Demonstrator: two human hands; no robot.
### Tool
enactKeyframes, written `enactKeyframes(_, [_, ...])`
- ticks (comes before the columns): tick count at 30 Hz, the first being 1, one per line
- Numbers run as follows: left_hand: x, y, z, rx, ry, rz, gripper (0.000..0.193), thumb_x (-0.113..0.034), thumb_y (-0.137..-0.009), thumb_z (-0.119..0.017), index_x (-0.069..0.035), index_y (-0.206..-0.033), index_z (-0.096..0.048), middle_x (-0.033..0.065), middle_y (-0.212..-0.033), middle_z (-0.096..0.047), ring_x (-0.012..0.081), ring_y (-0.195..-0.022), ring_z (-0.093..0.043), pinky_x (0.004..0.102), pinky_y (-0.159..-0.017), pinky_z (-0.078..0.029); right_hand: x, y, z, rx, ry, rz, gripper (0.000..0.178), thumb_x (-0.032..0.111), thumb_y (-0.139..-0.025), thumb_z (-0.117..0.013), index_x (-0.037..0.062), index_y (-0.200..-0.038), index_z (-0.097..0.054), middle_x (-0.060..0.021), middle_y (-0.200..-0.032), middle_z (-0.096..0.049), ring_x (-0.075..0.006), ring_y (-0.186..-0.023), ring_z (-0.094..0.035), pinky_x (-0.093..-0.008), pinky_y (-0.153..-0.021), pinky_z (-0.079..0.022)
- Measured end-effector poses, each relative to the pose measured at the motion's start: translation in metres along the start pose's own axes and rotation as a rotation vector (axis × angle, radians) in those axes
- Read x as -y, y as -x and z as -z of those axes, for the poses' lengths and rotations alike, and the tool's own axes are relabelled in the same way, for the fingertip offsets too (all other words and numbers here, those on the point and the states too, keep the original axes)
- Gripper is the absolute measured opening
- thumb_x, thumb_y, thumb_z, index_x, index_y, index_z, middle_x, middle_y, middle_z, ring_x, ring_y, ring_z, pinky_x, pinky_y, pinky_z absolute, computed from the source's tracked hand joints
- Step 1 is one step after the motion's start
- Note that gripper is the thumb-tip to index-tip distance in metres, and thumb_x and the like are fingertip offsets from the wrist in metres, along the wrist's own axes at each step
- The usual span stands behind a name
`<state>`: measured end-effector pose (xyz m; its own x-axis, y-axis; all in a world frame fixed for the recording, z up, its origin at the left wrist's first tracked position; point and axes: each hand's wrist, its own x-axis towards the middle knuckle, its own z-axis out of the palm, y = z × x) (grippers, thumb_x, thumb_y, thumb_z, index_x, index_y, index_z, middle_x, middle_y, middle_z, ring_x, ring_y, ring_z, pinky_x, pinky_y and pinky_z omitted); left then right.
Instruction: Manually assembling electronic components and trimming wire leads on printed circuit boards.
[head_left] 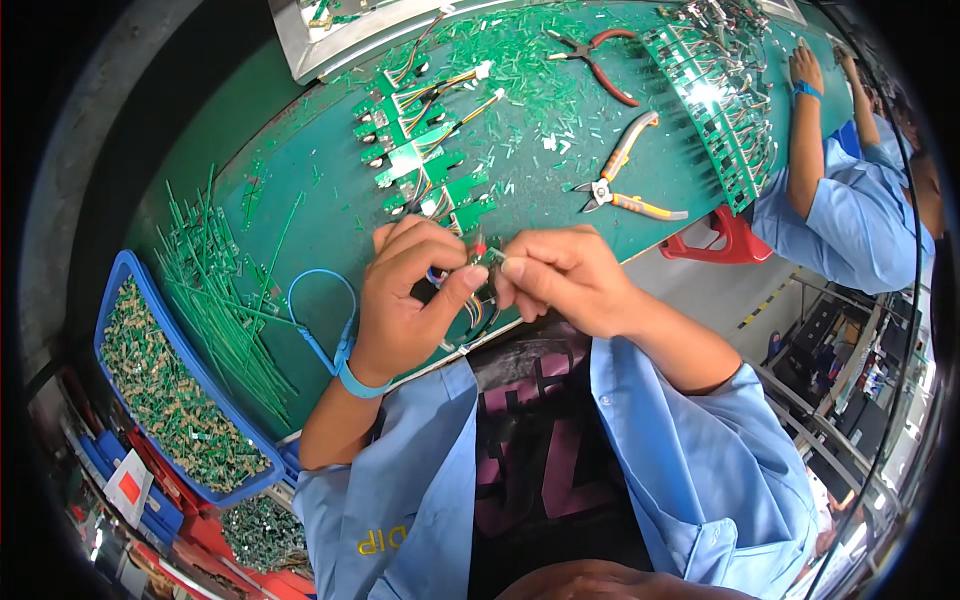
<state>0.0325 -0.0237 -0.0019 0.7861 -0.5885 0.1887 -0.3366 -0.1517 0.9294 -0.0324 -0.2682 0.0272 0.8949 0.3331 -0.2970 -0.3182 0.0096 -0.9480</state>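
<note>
My left hand (420, 285), with a blue wrist strap, is closed around a small green circuit board (483, 262) at the table's front edge. Wires hang below the board, and a red part shows at its top. Thumb and fingers of my right hand (565, 275) pinch the board's right edge; the fingers hide much of it. Just beyond my hands lies a row of green circuit boards (415, 155) with coloured wires and white connectors. To the right rest orange-and-grey cutters (625, 170), jaws apart, and farther off red-handled pliers (597, 62).
Green board scraps (520, 70) litter the far table. Thin green strips (215, 290) are piled at left, beside a blue bin (185, 400) of small boards. A wired board panel (705, 100) lies at right, near a co-worker's arm (805, 130). A red stool (720, 240) stands below.
</note>
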Motion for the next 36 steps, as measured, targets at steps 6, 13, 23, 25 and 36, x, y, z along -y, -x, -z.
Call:
enactKeyframes(6, [-0.01, 0.003, -0.013, -0.084, -0.006, -0.011, 0.01, -0.009, -0.09, -0.083, -0.009, -0.094, -0.073, 0.0032, -0.101, -0.076, 0.0238, -0.104, -0.067, 0.0361, -0.102, -0.04, 0.038, -0.011, 0.101, -0.269, 1.199, 0.391, 0.051, 0.024, -0.092, -0.088, 0.0049, -0.135, -0.067, -0.0121, -0.134, -0.073, -0.0338, -0.113, -0.069, -0.0431, -0.101, -0.055])
enactKeyframes(13, [-0.01, 0.006, -0.009, -0.075, 0.003, 0.038, 0.008, -0.007, -0.091, -0.08, -0.008, -0.097, -0.075, 0.006, -0.108, -0.078, 0.0252, -0.117, -0.07, 0.0372, -0.104, -0.043, 0.038, -0.018, 0.153, -0.319, 1.355, 0.102, 0.044, 0.023, -0.094, -0.086, 0.0049, -0.129, -0.065, -0.0146, -0.144, -0.066, -0.0361, -0.121, -0.068, -0.0408, -0.098, -0.057])
enactKeyframes(23, [-0.004, 0.007, -0.009, -0.159, 0.585, 0.251, 0.008, -0.007, -0.099, -0.076, -0.001, -0.104, -0.075, 0.0092, -0.116, -0.078, 0.0203, -0.107, -0.068, 0.0338, -0.097, -0.05, 0.022, -0.091, 0.184, -0.387, 1.444, 0.528, 0.021, 0.016, -0.099, -0.075, 0.0012, -0.113, -0.069, -0.0156, -0.149, -0.065, -0.0369, -0.126, -0.066, -0.0407, -0.102, -0.055])
enactKeyframes(25, [-0.004, 0.012, -0.005, -0.181, 0.611, 0.285, 0.008, -0.005, -0.099, -0.075, -0.001, -0.106, -0.074, 0.0116, -0.118, -0.078, 0.0221, -0.11, -0.068, 0.0351, -0.1, -0.05, 0.033, -0.086, 0.171, -0.409, 0.85, 0.505, 0.023, 0.027, -0.108, -0.067, 0.0048, -0.108, -0.074, -0.0191, -0.165, -0.057, -0.0391, -0.138, -0.062, -0.0455, -0.116, -0.047])
enactKeyframes(36, [-0.005, 0.012, -0.002, -0.218, 0.616, 0.069, 0.008, 0.0, -0.102, -0.071, -0.002, -0.108, -0.068, 0.0125, -0.113, -0.077, 0.0232, -0.101, -0.068, 0.0345, -0.094, -0.053, 0.037, -0.055, 0.071, 0.614, -1.064, 0.524, 0.048, 0.046, -0.115, -0.062, 0.0196, -0.078, -0.048, -0.0265, -0.175, -0.044, -0.0477, -0.168, -0.031, -0.0726, -0.137, -0.009])
